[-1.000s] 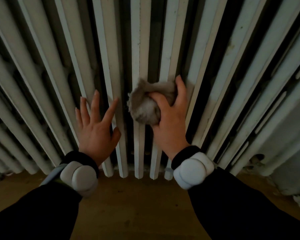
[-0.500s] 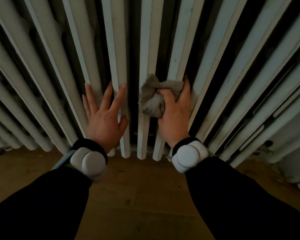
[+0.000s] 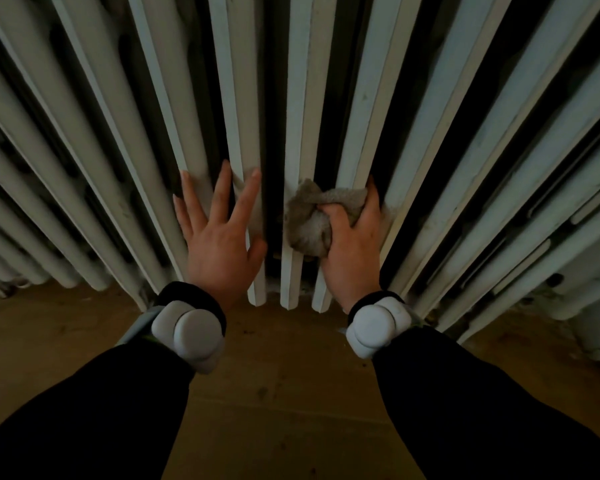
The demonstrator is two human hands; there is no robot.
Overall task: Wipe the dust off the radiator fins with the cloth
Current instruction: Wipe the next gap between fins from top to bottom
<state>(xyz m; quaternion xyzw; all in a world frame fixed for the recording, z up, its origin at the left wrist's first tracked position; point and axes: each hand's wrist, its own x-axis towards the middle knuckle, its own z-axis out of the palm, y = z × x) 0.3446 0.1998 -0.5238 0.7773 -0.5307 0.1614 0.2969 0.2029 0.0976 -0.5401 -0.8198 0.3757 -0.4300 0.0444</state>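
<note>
The crumpled grey-brown cloth (image 3: 310, 223) is bunched against two middle fins of the white radiator (image 3: 302, 98), low down near their bottom ends. The right hand (image 3: 352, 251) grips it, thumb and fingers (image 3: 373, 199) curled round the wad. Just beside it, the left hand (image 3: 219, 244) lies flat on neighbouring fins, spread straight and holding nothing. Each wrist carries a rounded white device (image 3: 187, 329) above a black sleeve (image 3: 84, 410). Below lies a brown wooden floor (image 3: 284, 393).

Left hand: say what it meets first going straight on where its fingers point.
The left hand lies open against the radiator fins, fingers pointing up along them. Going on, it would probably just slide up those fins; nothing else shows there.
</note>
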